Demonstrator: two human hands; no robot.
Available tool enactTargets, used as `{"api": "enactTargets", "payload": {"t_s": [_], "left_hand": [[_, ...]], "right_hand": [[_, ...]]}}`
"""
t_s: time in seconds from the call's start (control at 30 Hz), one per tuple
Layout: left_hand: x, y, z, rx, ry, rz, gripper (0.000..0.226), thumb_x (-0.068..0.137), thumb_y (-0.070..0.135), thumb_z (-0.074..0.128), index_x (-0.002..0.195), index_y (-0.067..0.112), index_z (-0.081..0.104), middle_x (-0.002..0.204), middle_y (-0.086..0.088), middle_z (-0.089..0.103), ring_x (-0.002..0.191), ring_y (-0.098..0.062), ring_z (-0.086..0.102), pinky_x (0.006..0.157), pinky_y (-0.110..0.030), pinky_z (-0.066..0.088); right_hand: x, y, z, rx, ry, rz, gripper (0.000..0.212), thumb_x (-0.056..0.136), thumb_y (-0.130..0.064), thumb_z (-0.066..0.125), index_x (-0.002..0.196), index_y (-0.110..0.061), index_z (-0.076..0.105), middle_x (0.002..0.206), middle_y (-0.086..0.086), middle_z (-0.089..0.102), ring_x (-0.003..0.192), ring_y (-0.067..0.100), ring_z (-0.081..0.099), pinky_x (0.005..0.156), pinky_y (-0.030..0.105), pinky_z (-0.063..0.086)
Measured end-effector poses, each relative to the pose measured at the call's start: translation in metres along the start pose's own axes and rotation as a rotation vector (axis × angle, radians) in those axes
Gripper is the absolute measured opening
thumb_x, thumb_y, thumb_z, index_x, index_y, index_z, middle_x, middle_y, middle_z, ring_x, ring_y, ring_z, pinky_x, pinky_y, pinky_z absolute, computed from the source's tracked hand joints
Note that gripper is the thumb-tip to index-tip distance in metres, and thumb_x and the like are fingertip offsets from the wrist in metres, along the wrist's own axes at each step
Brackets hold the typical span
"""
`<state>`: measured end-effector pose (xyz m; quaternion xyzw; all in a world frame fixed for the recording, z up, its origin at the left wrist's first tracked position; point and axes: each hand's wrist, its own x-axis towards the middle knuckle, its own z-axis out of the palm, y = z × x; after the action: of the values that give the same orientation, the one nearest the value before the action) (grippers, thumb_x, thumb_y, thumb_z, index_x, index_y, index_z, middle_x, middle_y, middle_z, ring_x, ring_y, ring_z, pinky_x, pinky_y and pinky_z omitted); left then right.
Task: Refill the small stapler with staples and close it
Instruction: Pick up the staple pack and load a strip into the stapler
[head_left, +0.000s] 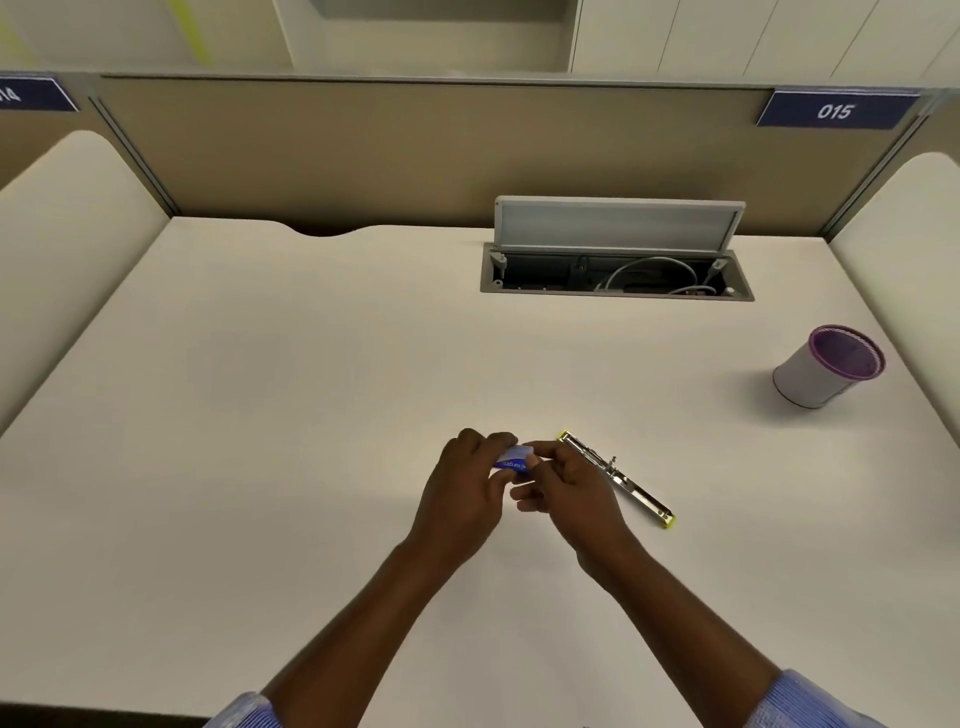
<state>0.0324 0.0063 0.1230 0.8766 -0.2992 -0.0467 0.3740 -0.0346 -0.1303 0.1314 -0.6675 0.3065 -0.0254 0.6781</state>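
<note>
A small stapler (631, 486) with yellow ends lies flat on the white desk, swung fully open so its metal channel faces up. It runs diagonally from upper left to lower right, just right of my hands. A small blue and white staple box (511, 461) is held between both hands. My left hand (467, 486) grips its left side. The fingertips of my right hand (566, 486) pinch its right end. The box's contents are hidden.
A purple mesh pen cup (828, 366) stands at the right. An open cable hatch (615, 273) with its lid raised sits at the back of the desk (260, 415). Partition walls enclose the back and both sides.
</note>
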Motion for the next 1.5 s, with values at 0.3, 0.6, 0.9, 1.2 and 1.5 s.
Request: {"api": "enactTargets", "payload": {"t_s": [0.3, 0.6, 0.9, 1.2, 1.5], "left_hand": [[0.001, 0.024, -0.009, -0.547, 0.180, -0.606, 0.018, 0.088, 0.027, 0.076, 0.095, 0.016, 0.063, 0.084, -0.001, 0.076, 0.062, -0.008, 0.072, 0.054, -0.016, 0.052], [-0.008, 0.028, -0.009, -0.831, 0.314, -0.775, 0.017, 0.087, 0.019, 0.078, 0.087, 0.003, 0.070, 0.070, -0.004, 0.076, 0.059, -0.015, 0.071, 0.070, -0.034, 0.062], [-0.012, 0.031, -0.009, -0.919, 0.363, -0.829, 0.019, 0.090, 0.020, 0.074, 0.089, 0.001, 0.071, 0.065, -0.003, 0.074, 0.059, -0.014, 0.071, 0.073, -0.033, 0.061], [-0.014, 0.031, -0.011, -0.936, 0.376, -0.834, 0.014, 0.094, 0.019, 0.069, 0.086, 0.011, 0.077, 0.072, -0.005, 0.074, 0.062, -0.015, 0.067, 0.077, -0.033, 0.060], [-0.013, 0.032, -0.015, -0.971, 0.379, -0.879, 0.013, 0.095, 0.021, 0.069, 0.086, 0.014, 0.076, 0.078, -0.008, 0.074, 0.067, -0.018, 0.065, 0.077, -0.031, 0.058]], "right_hand": [[-0.012, -0.009, -0.006, 0.081, -0.060, 0.004, 0.020, 0.103, -0.015, 0.052, 0.110, -0.013, 0.071, 0.088, 0.011, 0.079, 0.078, 0.023, 0.075, 0.074, 0.035, 0.062], [-0.019, -0.017, -0.008, 0.091, -0.131, 0.008, 0.018, 0.101, -0.019, 0.059, 0.113, -0.015, 0.071, 0.091, 0.009, 0.080, 0.081, 0.021, 0.076, 0.076, 0.032, 0.061], [-0.017, -0.022, -0.009, 0.017, -0.124, -0.064, 0.018, 0.097, -0.011, 0.062, 0.112, -0.017, 0.072, 0.089, 0.006, 0.079, 0.078, 0.018, 0.077, 0.071, 0.026, 0.062], [-0.017, -0.022, -0.009, -0.037, -0.092, -0.092, 0.017, 0.094, -0.015, 0.068, 0.108, -0.024, 0.071, 0.093, 0.014, 0.075, 0.077, 0.017, 0.078, 0.080, 0.035, 0.062], [-0.017, -0.024, -0.012, -0.221, -0.076, -0.187, 0.021, 0.098, -0.014, 0.063, 0.116, -0.023, 0.065, 0.098, -0.002, 0.076, 0.075, 0.006, 0.077, 0.065, 0.012, 0.054]]}}
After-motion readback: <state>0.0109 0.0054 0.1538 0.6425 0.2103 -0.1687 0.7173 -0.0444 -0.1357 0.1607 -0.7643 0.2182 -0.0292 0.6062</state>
